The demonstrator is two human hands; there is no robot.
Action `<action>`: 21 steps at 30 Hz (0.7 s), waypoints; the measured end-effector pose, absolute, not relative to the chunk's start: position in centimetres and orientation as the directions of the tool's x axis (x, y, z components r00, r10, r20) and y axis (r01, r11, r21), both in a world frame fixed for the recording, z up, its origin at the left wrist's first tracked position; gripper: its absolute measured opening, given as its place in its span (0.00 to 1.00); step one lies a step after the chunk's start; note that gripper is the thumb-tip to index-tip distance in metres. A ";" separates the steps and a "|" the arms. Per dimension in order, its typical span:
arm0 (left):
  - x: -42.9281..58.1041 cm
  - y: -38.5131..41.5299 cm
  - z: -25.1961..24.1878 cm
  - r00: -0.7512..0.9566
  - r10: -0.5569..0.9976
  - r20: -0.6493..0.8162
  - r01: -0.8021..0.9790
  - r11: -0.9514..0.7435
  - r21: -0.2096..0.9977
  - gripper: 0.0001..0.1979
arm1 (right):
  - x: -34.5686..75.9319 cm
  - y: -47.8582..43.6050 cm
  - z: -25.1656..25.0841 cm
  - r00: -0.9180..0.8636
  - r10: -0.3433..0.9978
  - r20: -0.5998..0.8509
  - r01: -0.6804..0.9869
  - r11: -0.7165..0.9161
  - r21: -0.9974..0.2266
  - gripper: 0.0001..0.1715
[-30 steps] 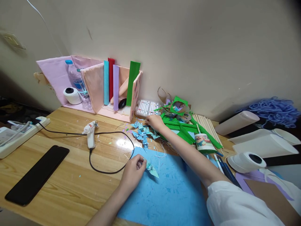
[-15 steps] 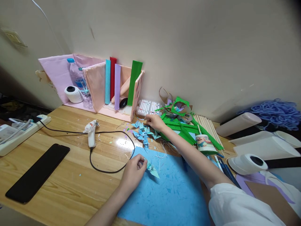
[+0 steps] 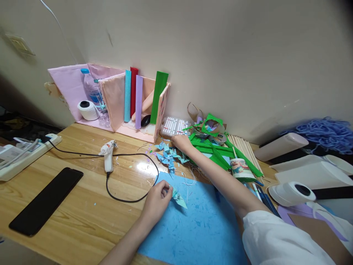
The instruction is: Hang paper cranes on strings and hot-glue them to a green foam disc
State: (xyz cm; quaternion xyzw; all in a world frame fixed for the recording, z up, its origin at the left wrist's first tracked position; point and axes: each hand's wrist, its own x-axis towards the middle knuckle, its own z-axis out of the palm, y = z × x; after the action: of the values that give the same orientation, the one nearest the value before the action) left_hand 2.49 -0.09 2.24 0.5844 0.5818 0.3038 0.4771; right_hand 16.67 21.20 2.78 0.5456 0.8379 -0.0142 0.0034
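Observation:
My left hand (image 3: 158, 198) is closed in a pinch on a pale green folded paper crane (image 3: 179, 200), over a blue sheet (image 3: 198, 228). Stretched out to the back, my right hand (image 3: 182, 142) has its fingers curled downward at the edge of a pile of blue paper cranes (image 3: 168, 156). Its fingertips are turned away, so whatever they pinch is hidden. Loose white thread (image 3: 190, 179) lies between the pile and the blue sheet.
A hot glue gun (image 3: 108, 156) stands left of the cranes, its black cord looping close to my left hand. A phone (image 3: 46, 200) lies farther left. Behind are a marker case (image 3: 175, 126) and a pink divider stand (image 3: 113, 99). Green-wrapped pieces (image 3: 209, 151) lie under my right forearm.
My right hand has shifted slightly at the pile, its fingers curled further down. The left hand holds the crane in the same place. The view has moved a little.

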 end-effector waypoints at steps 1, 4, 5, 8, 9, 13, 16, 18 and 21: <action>2.5 -0.1 2.2 0.136 0.970 -0.200 0.387 0.134 0.912 0.11 | 16.5 21.3 2.7 -0.398 0.917 -0.031 0.917 0.398 -0.014 0.16; 2.5 0.0 2.3 0.130 0.972 -0.196 0.385 0.133 0.913 0.11 | 16.2 21.4 2.4 -0.381 0.923 -0.048 0.925 0.380 -0.021 0.15; 2.5 0.0 2.3 0.129 0.972 -0.194 0.385 0.131 0.913 0.11 | 16.2 21.4 2.3 -0.374 0.926 -0.047 0.927 0.373 -0.033 0.14; 2.4 -0.1 2.3 0.133 0.973 -0.187 0.384 0.123 0.915 0.11 | 16.2 21.4 2.2 -0.351 0.936 -0.023 0.933 0.348 -0.090 0.14; 2.4 -0.1 2.4 0.135 0.973 -0.185 0.384 0.121 0.915 0.11 | 16.3 21.3 2.2 -0.343 0.939 -0.009 0.934 0.339 -0.116 0.13; 2.4 -0.1 2.5 0.131 0.974 -0.186 0.392 0.121 0.912 0.11 | 17.1 20.7 2.9 -0.299 0.952 0.064 0.914 0.305 -0.269 0.12; 2.4 -0.1 2.5 0.122 0.975 -0.186 0.394 0.125 0.911 0.11 | 18.1 19.8 3.8 -0.266 0.959 0.098 0.858 0.281 -0.429 0.12; 2.5 -0.1 2.3 0.116 0.976 -0.187 0.394 0.128 0.910 0.11 | 18.9 19.2 4.4 -0.252 0.963 0.090 0.800 0.260 -0.540 0.14; 2.5 -0.1 2.0 0.104 0.977 -0.184 0.391 0.130 0.911 0.11 | 20.1 18.1 5.1 -0.251 0.967 0.050 0.699 0.217 -0.681 0.18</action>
State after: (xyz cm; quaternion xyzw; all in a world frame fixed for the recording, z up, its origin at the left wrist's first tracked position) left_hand 2.46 -0.09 2.02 0.5793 0.5906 0.3153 0.4650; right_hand 20.12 18.06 5.10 0.5617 0.7414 -0.2756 -0.2427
